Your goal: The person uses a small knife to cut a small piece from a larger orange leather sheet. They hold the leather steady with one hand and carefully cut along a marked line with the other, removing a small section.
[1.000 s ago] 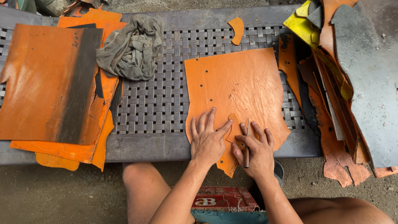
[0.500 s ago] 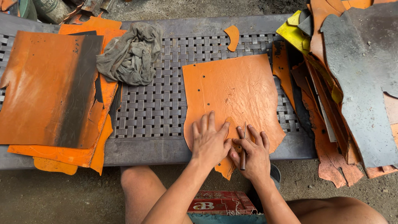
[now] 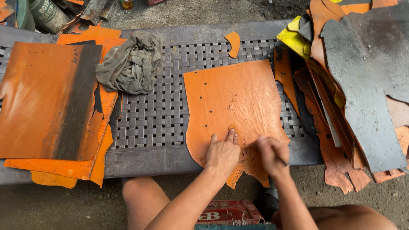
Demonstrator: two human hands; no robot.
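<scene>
Orange leather sheet [image 3: 232,106] lay flat on the woven bench [image 3: 145,123], near edge overhanging. Our left hand [image 3: 222,154] pressed it, fingers together; right hand [image 3: 272,155] blurred, closed around something we couldn't identify. Cutting barely begun, we judged.

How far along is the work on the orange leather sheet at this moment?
Done: a small curved notch shows in the flat orange leather sheet near the left hand's fingertips. In hand: the left hand presses the sheet flat on the grey woven-top bench, while the blurred right hand works beside it; its grip cannot be read. Left: most of the sheet looks uncut.
</scene>
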